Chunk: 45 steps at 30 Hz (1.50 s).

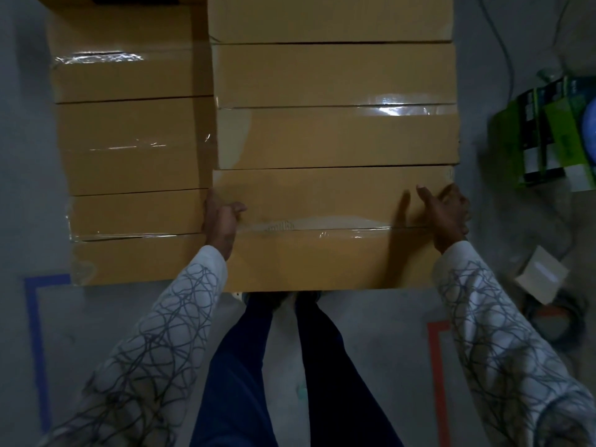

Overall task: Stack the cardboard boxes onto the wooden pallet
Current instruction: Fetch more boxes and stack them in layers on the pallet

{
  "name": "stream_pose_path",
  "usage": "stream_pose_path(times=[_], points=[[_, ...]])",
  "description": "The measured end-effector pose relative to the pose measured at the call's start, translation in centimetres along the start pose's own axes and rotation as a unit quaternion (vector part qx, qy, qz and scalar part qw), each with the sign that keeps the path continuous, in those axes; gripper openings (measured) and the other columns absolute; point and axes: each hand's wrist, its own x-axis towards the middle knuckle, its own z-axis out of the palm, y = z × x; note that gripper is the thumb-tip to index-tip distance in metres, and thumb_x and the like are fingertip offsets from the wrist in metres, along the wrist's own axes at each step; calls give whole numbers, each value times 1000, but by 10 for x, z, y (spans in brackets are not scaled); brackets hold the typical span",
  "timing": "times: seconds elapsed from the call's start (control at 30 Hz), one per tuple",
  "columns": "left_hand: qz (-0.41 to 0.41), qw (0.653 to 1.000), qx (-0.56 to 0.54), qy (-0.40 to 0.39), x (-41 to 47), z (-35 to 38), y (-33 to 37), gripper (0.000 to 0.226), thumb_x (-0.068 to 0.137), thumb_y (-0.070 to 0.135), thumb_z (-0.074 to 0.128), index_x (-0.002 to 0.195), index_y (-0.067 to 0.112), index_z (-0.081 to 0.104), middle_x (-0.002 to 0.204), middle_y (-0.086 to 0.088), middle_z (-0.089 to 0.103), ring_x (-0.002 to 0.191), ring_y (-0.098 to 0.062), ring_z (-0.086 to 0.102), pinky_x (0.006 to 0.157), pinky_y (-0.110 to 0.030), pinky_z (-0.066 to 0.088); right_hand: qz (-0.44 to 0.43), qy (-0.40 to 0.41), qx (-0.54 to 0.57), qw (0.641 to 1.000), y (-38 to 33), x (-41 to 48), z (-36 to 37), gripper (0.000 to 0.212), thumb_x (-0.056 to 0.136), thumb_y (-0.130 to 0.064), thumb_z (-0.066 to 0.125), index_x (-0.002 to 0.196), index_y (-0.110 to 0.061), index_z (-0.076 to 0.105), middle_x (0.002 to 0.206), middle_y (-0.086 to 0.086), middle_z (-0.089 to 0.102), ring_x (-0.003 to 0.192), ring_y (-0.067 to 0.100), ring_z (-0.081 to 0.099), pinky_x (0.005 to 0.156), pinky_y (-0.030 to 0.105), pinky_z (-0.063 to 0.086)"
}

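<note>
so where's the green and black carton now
The green and black carton sits at the far right of the head view, right of the cardboard stack and beyond the small white box.

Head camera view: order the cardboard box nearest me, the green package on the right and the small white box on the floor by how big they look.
1. nearest cardboard box, largest, though closest to the camera.
2. green package, partly cut off at the edge.
3. small white box, smallest.
</note>
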Motion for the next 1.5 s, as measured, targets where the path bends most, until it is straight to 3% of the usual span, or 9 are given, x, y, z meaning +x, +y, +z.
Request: stream_pose_path(times=[0.47,0.63,0.73,0.9,1.0,1.1,1.17,1.37,1.5], points=[[0,1000,-26,9,4,3,-7,81,75,12,70,151,28,45,146,6,54,125,-18,54,107,-39,45,6,-13,28,1000,16,26,2,112,55,-93,57,151,-40,33,161,4,36,147,41,33,116,70,21],[20,999,-38,1,37,-6,-3,58,66,12,68,123,25,68,120,-4,72,114,-35,66,100,-55,53,-8,8,115,993,4,40,-10,116,64,-77,69,161,-33,23,168,3,30,152,34,30,123,64,18],[8,999,-46,6,49,-1,8,66,67,14,65,131,32,66,125,-5,70,112,-31,66,96,-48,56,-7,-15,185,983,-9,52,-19,100,84,-43,80,163,-21,22,166,7,34,150,31,36,124,58,27],[3,998,-43,55,52,10,13,79,71,4,53,144,35,54,136,-7,65,101,-18,61,97,-38,55,19,-62,213,975,-14,69,-24,101,85,7,72,165,-17,15,157,8,48,138,28,50,117,51,42],[-1,998,-30,61,52,13,13,79,74,4,47,147,35,50,128,-8,68,97,-18,65,97,-39,55,28,-42,221,974,-15,70,-19,100,84,13,68,164,-18,18,156,8,48,135,29,52,111,51,48],[-9,997,-35,68,50,16,13,68,90,2,38,151,32,45,82,-1,69,70,-9,60,86,-34,53,30,-17,227,973,-15,71,-13,102,80,15,69,164,-18,21,153,6,51,130,28,56,107,52,52],[-10,997,-35,67,48,18,13,66,91,4,38,150,32,46,72,1,64,67,-8,58,85,-34,51,35,-10,226,973,-14,73,-10,99,81,13,70,163,-19,24,155,5,50,133,27,54,109,51,51],[-13,998,-32,57,44,20,14,75,77,11,42,148,35,48,101,-4,75,82,-16,62,92,-42,54,28,-3,239,971,-10,81,-13,93,82,15,68,160,-20,32,153,7,52,132,28,56,102,47,56],[-5,998,-32,54,43,25,17,73,87,1,38,154,31,41,97,-3,72,78,-12,61,87,-37,55,1,-9,201,980,-11,80,-8,76,86,12,61,149,-28,51,142,2,59,118,24,63,84,37,63]])
